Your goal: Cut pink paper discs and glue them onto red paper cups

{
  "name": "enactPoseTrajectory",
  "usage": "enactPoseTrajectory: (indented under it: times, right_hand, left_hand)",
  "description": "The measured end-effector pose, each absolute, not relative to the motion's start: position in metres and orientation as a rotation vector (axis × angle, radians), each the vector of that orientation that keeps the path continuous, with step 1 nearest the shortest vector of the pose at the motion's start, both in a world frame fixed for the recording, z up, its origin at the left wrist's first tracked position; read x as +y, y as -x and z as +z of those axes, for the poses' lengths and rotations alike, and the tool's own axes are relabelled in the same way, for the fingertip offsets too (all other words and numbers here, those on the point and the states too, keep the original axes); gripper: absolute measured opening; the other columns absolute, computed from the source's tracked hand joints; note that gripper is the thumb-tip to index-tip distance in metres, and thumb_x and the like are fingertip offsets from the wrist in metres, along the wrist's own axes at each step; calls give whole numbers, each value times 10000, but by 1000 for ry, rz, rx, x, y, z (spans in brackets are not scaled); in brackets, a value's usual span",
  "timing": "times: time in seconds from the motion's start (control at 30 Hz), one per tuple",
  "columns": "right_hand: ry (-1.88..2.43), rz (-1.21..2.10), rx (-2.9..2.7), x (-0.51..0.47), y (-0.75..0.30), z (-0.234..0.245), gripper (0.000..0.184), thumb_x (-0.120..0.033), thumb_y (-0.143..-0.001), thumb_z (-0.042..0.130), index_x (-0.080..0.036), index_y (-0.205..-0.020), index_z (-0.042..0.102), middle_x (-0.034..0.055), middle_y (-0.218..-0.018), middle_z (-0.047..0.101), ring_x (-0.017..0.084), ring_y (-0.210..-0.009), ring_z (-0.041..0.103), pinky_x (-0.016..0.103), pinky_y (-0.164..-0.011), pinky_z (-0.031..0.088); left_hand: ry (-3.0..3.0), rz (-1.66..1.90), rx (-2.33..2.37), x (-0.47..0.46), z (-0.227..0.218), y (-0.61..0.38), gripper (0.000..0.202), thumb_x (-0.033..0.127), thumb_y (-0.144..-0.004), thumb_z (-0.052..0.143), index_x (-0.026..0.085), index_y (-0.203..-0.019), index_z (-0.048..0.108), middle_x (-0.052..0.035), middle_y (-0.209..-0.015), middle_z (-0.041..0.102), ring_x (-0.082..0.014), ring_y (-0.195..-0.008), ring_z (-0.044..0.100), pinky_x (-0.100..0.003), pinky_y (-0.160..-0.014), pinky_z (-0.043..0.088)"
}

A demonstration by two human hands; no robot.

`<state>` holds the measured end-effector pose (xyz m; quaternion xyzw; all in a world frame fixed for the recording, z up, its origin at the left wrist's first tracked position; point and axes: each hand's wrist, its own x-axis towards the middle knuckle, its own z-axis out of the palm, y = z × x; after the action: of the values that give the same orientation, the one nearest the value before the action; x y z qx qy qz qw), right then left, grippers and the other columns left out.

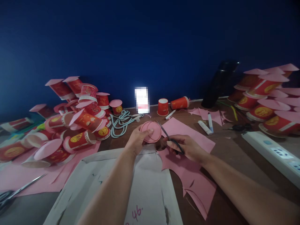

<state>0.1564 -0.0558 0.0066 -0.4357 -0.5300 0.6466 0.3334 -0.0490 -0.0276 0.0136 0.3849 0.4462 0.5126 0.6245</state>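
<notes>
My left hand (138, 137) is closed on a round pink paper disc (152, 131) with a drawn circle line on it, held up above the table. My right hand (185, 147) grips a pair of dark scissors (169, 137) whose blades point up-left to the disc's right edge. Under both hands lies a sheet of pink paper (185, 131) with curved pieces cut out of it. A white paper sheet (150, 187) with handwriting lies below my forearms.
Piles of red paper cups with pink discs on them stand at the left (79, 122) and right (267, 93). Two bare red cups (162, 107), a coiled cable (120, 122), glue sticks (205, 127), a power strip (274, 151), a dark bottle (222, 82) and second scissors (21, 189) lie around.
</notes>
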Motion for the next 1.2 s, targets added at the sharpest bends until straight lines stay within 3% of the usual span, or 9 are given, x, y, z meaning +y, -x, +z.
enactPoseTrajectory:
  times: [1.2]
  right_hand:
    - [1168,1632,-1425,-57,-157,5,556,-507,-724,726,-135,-1134,674,-18,-611,523,77,-512,441,208,-428,345]
  left_hand:
    - [-890,1148,1009,-27,13,49,514,257,-586,815,105,-1050,653,-90,-917,703,-182,-797,648,-308,-763,522]
